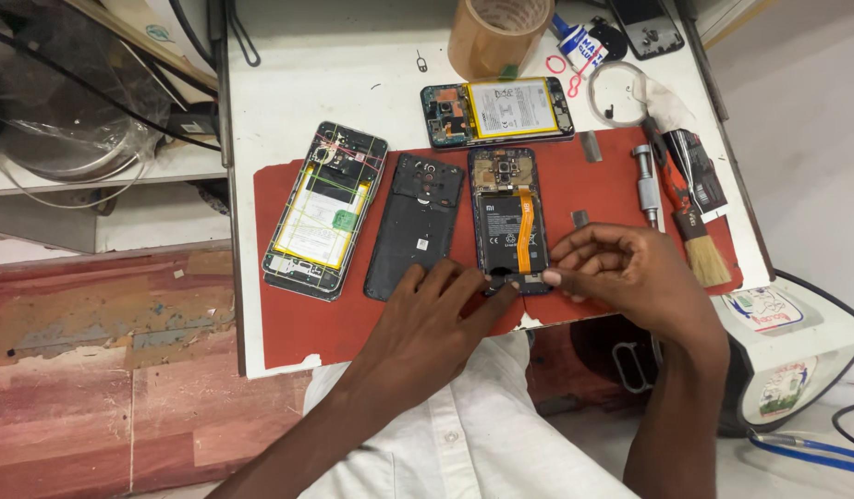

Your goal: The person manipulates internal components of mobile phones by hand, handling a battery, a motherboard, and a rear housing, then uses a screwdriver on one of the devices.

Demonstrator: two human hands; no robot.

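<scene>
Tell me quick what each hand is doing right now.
Left hand: open, fingertips pressing the bottom edge of the opened phone, holding nothing.
Right hand: fingers curled at the same phone's lower right corner; whether it pinches anything cannot be told.

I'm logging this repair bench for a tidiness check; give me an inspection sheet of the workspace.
Surface: white table with a worn red mat.
Job's things: opened black phone with dark battery and orange ribbon strip, both hands at its lower end.
Clutter: opened phone with white battery; black back cover; third opened phone; brown tape roll; silver screwdriver; bristle brush.
Grippers: left hand and right hand, fingertips pressing the phone's bottom edge; nothing gripped.
Cables: black cables on the left shelf.
Surroundings: reddish floor; white-and-black appliance at right.
</scene>
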